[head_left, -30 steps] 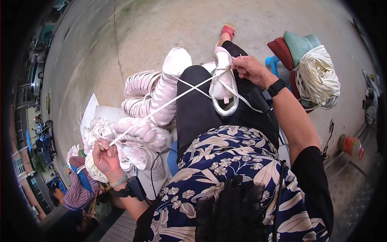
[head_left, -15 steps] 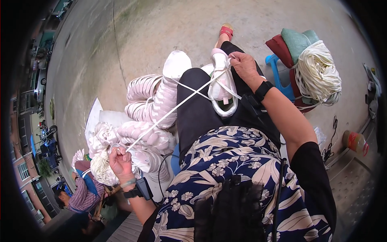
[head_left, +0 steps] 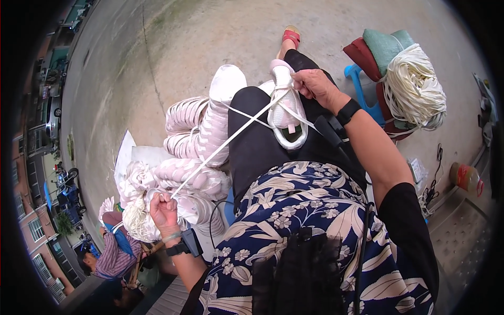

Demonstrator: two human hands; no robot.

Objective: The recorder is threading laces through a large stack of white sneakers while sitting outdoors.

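A white and pale pink sneaker (head_left: 287, 116) lies across my lap, its heel opening toward me and its toe pointing away. A white shoelace (head_left: 223, 146) is threaded through part of it. My left hand (head_left: 164, 211) is closed around one length of the lace, which stretches taut from the shoe toward the lower left. At the shoe's right eyelet edge, my right hand (head_left: 316, 85) pinches the lace beside the tongue; its fingertips partly cover that spot. Loose lace crosses my thigh left of the shoe, and another end trails to the right.
Stacked white and pink shoe parts (head_left: 202, 123) stand left of my knee. At right, a bundle of cream laces (head_left: 415, 86) rests with green and red sacks by a blue stool (head_left: 362, 94). A plastic bottle (head_left: 466, 177) lies far right; another person (head_left: 113, 252) sits lower left.
My left hand has moved slightly right and up, with the lace still taut. My right hand has shifted a little left and down, closer against the shoe's eyelet edge.
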